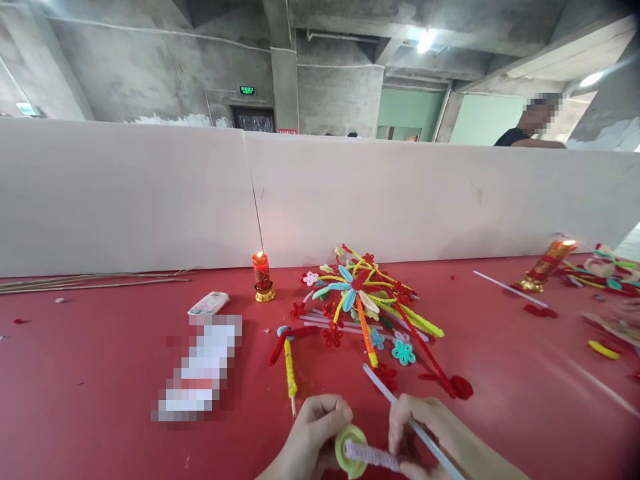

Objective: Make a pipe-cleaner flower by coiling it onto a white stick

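At the bottom edge, my left hand point(313, 433) pinches a light-green coiled chenille piece point(350, 450) joined to a lilac fuzzy stem point(373, 457). My right hand point(430, 433) holds a thin white stick point(385, 390) that slants up to the left, its fingers also touching the lilac stem. Just beyond my hands lies a pile of colourful chenille flowers and stems point(367, 300) on the red table point(100, 373). A yellow-wrapped stick point(290, 370) lies left of the pile.
A lit red candle point(261, 275) stands behind the pile, a second candle point(547, 263) leans at the right. A lighter point(209, 303) and a blurred packet point(200, 370) lie left. Thin sticks point(95, 280) lie far left. A white partition point(350, 200) backs the table; a person point(530, 127) stands behind it.
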A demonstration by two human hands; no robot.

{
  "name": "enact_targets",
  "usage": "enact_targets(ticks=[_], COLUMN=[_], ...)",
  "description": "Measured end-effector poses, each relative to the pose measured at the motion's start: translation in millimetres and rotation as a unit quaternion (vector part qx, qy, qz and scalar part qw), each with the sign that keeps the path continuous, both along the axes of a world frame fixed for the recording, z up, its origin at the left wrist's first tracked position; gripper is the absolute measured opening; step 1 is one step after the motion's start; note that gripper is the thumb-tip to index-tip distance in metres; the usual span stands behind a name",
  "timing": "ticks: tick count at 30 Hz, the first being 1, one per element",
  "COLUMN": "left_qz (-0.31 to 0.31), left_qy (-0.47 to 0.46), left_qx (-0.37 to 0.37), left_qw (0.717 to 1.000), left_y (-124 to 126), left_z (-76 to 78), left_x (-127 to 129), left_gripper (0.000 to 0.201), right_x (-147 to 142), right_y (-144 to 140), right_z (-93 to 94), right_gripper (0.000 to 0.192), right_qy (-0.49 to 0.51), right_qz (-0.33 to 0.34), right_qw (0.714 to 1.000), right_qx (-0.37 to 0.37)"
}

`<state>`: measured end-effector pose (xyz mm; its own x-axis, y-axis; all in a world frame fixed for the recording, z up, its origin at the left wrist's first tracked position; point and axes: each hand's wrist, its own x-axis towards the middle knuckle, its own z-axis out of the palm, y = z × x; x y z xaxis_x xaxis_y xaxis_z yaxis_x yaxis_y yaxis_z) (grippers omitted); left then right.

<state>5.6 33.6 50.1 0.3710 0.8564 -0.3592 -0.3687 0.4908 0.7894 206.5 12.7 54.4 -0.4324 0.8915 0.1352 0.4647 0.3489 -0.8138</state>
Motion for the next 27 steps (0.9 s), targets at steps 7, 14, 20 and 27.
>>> enact_targets(ticks=[7, 14, 20, 27], left_qz=[-0.025, -0.022, -0.016, 0.003], left_qy=[-0.002, -0.003, -0.012, 0.002], left_qx=[0.037, 0.039, 0.020, -0.017], left_qw=[0.999, 0.999, 1.000, 1.000], left_y=[1.7, 2.1, 2.1, 1.5], left_z=[-3.8, -1.0, -1.9, -6.3], left_x=[0.6, -0.1, -0.3, -1.6], left_gripper=[0.041, 0.035, 0.030, 0.034], right_x=[-2.5, -5.5, -6.2, -8.5], right_y=[6.1, 5.8, 5.1, 6.9], right_z=[6.0, 13.1, 13.1, 16.2], right_gripper=[0.028, 0.026, 0.027, 0.027], right_qy=[-0.007, -0.028, -0.026, -0.034], right_qz=[0.009, 0.003, 0.001, 0.010], right_qw=[1.000, 1.000, 1.000, 0.999], right_qx=[0.002, 0.007, -0.004, 0.021])
